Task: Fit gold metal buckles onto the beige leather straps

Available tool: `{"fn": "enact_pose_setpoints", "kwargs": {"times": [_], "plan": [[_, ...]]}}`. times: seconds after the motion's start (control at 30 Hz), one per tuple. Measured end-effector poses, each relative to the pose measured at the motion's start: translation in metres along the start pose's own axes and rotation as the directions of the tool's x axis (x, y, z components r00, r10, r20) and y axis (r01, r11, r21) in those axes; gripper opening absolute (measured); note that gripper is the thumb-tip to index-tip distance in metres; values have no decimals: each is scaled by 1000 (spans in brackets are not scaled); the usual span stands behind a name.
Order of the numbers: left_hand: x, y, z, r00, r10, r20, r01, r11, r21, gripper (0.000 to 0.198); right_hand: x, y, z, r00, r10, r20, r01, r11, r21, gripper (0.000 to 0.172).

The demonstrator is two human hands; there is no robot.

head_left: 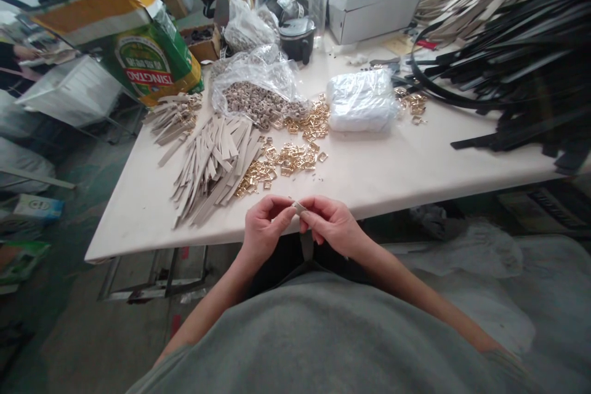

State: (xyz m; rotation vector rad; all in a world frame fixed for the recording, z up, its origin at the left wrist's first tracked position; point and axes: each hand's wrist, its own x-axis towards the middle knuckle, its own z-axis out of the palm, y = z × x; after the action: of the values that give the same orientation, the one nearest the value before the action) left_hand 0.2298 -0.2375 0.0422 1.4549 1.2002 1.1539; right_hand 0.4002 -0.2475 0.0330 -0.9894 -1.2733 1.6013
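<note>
Both hands meet just below the white table's [369, 178] near edge. My left hand [264, 228] and my right hand [330, 221] pinch the top end of a beige strap [305, 240] that hangs down between them toward my lap. A small metal piece seems to sit at the strap's tip, too small to tell for certain. A heap of gold buckles [286, 160] lies on the table just beyond my hands, beside a pile of beige straps [215, 166].
A clear bag of small beige loops [258, 95], a white wrapped packet [362, 101], a white box [376, 6], a dark pot [296, 37] and a green-yellow sack [148, 61] stand further back. Black straps [521, 68] are heaped at right.
</note>
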Motion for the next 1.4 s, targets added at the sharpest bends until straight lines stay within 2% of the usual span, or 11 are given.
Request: {"fn": "enact_pose_setpoints", "kwargs": {"times": [0.13, 0.23, 0.33, 0.43, 0.5, 0.57, 0.67, 0.97, 1.2, 1.33, 1.4], "plan": [[4, 1, -2, 999, 40, -15, -38, 993, 112, 17, -1, 2, 0, 997, -70, -22, 66, 984, -163, 25], [11, -1, -10, 996, 11, -88, -6, 999, 52, 20, -2, -1, -8, 977, -201, -71, 158, 906, -393, 22], [17, -3, -19, 991, -69, -110, 65, 997, -38, 27, -4, -7, -20, 898, -426, -107, 232, 667, -708, 26], [18, -6, -19, 975, -198, 98, 212, 963, -165, 39, -6, -10, -28, 843, -536, -37, 236, 432, -870, 32], [17, -8, -15, 941, -276, 194, 320, 912, -255, 48, -7, -10, -29, 821, -571, 17, 252, 336, -908, 32], [17, -10, -10, 922, -332, 200, 381, 874, -301, 50, -6, -8, -29, 797, -600, 61, 284, 284, -916, 31], [19, -11, -7, 914, -362, 182, 401, 872, -281, 43, -5, -7, -27, 792, -607, 67, 309, 304, -901, 27], [20, -13, 5, 894, -355, 275, 416, 885, -211, 35, 0, 5, -19, 810, -585, -36, 363, 549, -753, 19], [41, -7, 17, 896, -256, 364, 297, 953, -59, 31, 4, 9, -34, 750, -662, -10, 353, 413, -839, 16], [70, -8, 21, 856, -225, 465, 219, 973, 67, 32, 8, 9, -56, 777, -629, -15, 273, 358, -893, 22], [95, -11, 14, 882, -188, 432, 123, 977, 175, 30, 12, 14, -71, 797, -602, -58, 203, 356, -912, 24]]}}
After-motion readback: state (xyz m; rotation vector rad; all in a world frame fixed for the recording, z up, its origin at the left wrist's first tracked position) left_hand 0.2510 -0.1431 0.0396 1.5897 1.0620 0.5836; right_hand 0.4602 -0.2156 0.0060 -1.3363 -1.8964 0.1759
